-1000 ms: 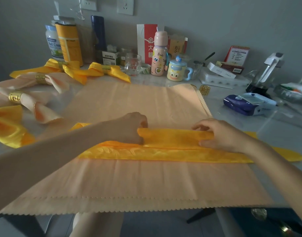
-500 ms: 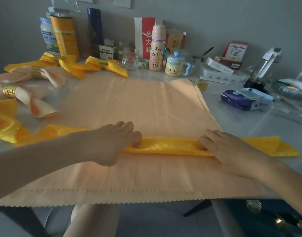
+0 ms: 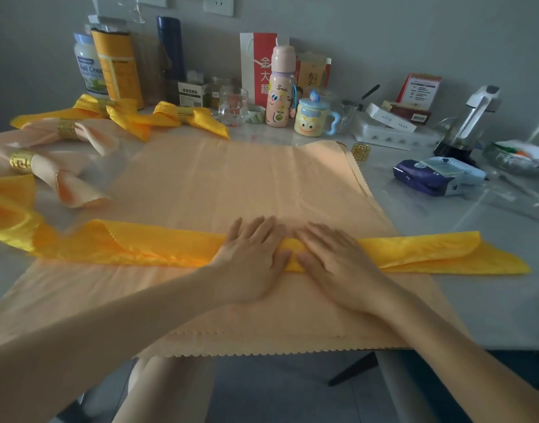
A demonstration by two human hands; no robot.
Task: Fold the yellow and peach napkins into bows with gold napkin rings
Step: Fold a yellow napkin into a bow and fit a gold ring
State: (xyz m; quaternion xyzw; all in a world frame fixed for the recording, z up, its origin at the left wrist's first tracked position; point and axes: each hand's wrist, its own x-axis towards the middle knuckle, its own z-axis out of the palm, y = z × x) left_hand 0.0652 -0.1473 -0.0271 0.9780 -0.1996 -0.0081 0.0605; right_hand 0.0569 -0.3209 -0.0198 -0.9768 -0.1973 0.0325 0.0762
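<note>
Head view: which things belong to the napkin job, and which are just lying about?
Job: folded yellow napkin under left hand and right hand, peach napkin beneath, spare gold ring, finished bows.
Lying about: pink bottle, cartoon mug, glass, tissue pack.

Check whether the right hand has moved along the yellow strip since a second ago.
Yes. The right hand slid left, away from the right edge of the peach napkin, toward the left hand.

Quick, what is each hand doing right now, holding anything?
Left hand: open, fingers flat, pressing the folded yellow napkin.
Right hand: open, pressing the same napkin beside it.
</note>
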